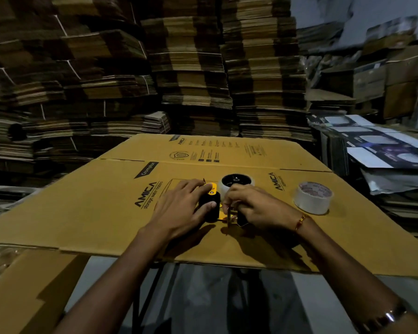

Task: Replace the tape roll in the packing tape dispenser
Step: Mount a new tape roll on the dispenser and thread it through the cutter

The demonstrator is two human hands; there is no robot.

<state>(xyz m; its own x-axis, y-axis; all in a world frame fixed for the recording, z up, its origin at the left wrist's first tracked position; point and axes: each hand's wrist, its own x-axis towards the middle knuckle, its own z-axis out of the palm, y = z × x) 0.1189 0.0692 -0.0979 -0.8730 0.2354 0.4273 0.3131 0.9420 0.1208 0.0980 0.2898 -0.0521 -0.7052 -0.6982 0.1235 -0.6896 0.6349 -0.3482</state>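
Note:
A black and yellow tape dispenser (211, 201) lies on a flattened cardboard box (101, 208). A clear tape roll (237, 183) sits on its black hub at the far end. My left hand (181, 208) grips the dispenser's black handle part, thumb on its side and fingers over the yellow plate. My right hand (253, 207) pinches a strip of tape end (229, 216) beside the dispenser's front. A second tape roll (313, 196), white with a printed core, stands apart on the cardboard to the right.
Tall stacks of flattened cartons (191, 68) wall off the back and left. Printed flat boxes (384, 145) pile up at the right. The cardboard's near edge overhangs a grey floor, with another carton (22, 292) at the lower left.

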